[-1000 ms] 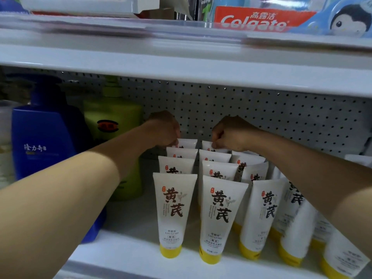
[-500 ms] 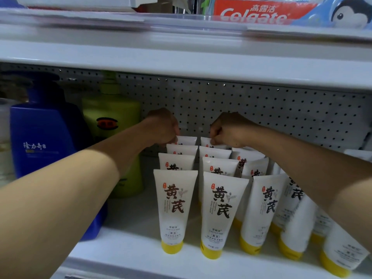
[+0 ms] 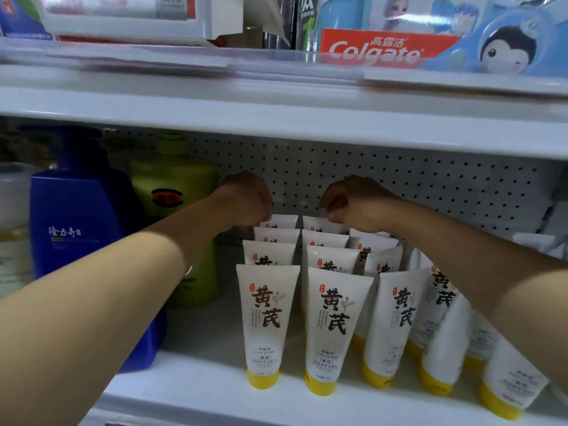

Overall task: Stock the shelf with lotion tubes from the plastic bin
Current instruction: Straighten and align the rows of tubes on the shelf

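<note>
At the back of the white metal shelf (image 3: 190,392), the left hand (image 3: 246,201) pinches the rearmost white yellow-capped lotion tube (image 3: 281,222) of the left row. The right hand (image 3: 350,204) pinches its neighbour (image 3: 316,224) in the next row. Beside them stand a blue bottle (image 3: 76,238) and a green bottle (image 3: 175,192).

Rear lotion tubes (image 3: 278,222) mostly hidden, fingertips of both hands out of sight behind knuckles.

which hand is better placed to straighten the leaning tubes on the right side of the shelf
Right. The right hand is at the back of the second row, next to the leaning tubes. The left hand is over the first row, farther away.
</note>
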A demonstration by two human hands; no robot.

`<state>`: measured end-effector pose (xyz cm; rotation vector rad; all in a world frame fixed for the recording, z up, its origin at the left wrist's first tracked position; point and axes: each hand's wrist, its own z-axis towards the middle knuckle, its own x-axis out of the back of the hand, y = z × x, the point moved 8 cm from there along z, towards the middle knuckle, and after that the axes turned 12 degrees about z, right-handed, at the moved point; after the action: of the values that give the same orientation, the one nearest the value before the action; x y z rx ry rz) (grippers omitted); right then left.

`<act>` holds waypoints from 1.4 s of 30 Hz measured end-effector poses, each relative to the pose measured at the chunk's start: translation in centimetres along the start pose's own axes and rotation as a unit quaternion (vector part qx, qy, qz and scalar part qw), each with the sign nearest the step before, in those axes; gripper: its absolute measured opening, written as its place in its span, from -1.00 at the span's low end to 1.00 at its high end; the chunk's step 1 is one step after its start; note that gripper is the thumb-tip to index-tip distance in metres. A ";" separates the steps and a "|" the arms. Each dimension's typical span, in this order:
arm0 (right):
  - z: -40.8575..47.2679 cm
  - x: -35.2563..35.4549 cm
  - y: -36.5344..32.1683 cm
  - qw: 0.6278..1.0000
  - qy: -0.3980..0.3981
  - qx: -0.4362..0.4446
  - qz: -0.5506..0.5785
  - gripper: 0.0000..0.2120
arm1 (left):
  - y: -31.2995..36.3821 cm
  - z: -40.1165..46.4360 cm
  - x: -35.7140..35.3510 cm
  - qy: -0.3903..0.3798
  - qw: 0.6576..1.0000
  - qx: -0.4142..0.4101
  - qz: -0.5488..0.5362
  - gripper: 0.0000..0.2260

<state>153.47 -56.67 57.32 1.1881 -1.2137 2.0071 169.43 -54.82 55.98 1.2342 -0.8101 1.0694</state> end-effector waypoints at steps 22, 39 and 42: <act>-3.0 -1.3 -1.0 0.999 -0.051 0.001 -0.010 -0.86 | -0.4 -2.8 -1.2 -0.082 0.995 -0.029 -0.048 -0.88; -4.4 0.9 -1.0 0.996 0.037 0.026 0.077 -0.83 | -0.3 -3.1 -1.1 -0.068 0.997 -0.006 -0.046 -0.81; -5.2 1.4 -1.4 0.994 0.047 0.047 0.084 -0.86 | -0.3 -3.6 -1.0 -0.069 0.995 0.004 -0.071 -0.81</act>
<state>151.65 -51.50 58.05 1.0508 -1.2198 2.2406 169.16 -51.47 54.31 1.3632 -0.8103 0.8820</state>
